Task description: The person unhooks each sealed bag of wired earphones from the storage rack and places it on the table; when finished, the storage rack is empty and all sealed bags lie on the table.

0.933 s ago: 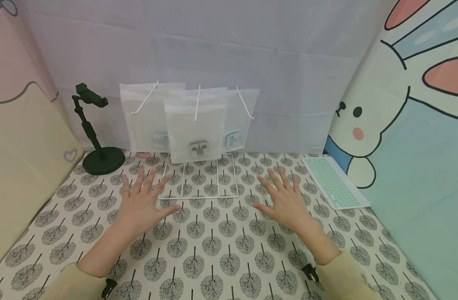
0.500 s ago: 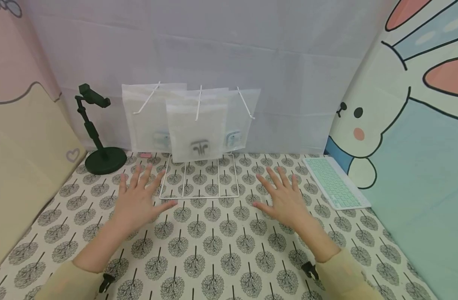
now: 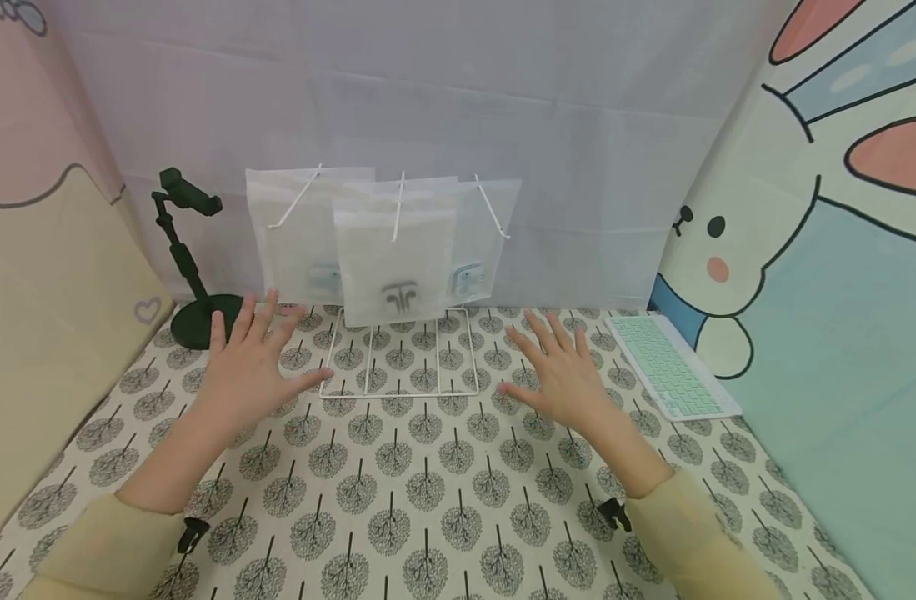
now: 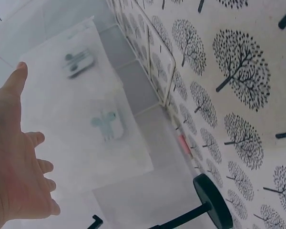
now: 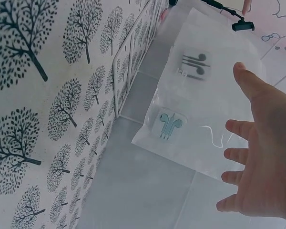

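Observation:
Three frosted bags hang from white hooks on a wire rack [image 3: 399, 397]: a left bag [image 3: 288, 250], a middle bag [image 3: 367, 258] in front and a right bag [image 3: 486, 237]. Earphones [image 3: 401, 297] show darkly through the middle bag; pale blue earphones [image 5: 169, 125] show in a side bag in the right wrist view. My left hand [image 3: 246, 375] is spread above the table left of the rack, holding nothing. To the rack's right my right hand [image 3: 566, 379] is also spread, with nothing in it. Both hands appear apart from the bags.
At the back left stands a dark green phone stand [image 3: 191, 275] with a round base, partly behind my left fingertips. A mint-green and white keyboard [image 3: 671, 367] lies on the right. Tree-patterned cloth [image 3: 427, 500] covers the table. A plain grey curtain [image 3: 442, 100] hangs behind.
My left hand has moved leftward and forward, toward the phone stand's base. My right hand has shifted slightly forward. The bags and other objects stay where they were.

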Tool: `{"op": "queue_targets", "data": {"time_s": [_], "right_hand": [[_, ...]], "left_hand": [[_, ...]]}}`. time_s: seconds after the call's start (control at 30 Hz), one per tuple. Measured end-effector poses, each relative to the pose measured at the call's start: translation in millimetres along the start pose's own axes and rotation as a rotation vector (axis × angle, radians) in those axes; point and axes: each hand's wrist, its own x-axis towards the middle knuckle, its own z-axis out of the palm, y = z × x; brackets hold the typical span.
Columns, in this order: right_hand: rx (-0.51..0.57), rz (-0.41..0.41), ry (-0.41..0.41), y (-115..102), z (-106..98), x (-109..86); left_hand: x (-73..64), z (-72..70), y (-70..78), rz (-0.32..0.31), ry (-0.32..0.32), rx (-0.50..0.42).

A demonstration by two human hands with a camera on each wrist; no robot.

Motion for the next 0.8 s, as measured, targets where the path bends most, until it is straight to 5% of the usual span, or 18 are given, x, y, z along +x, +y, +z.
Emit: {"op": "queue_targets", "data": {"time_s": [0.43, 0.8], "right_hand": [[0.042, -0.054, -0.009, 3.5, 6.9, 28.3], [0.088, -0.113, -0.074, -0.1, 52.9, 46.6]], "left_hand": [[27.7, -14.6, -42.0, -0.05, 0.044, 0.063], [59.6, -9.4, -73.7, -0.123, 0.053, 0.018]]}}
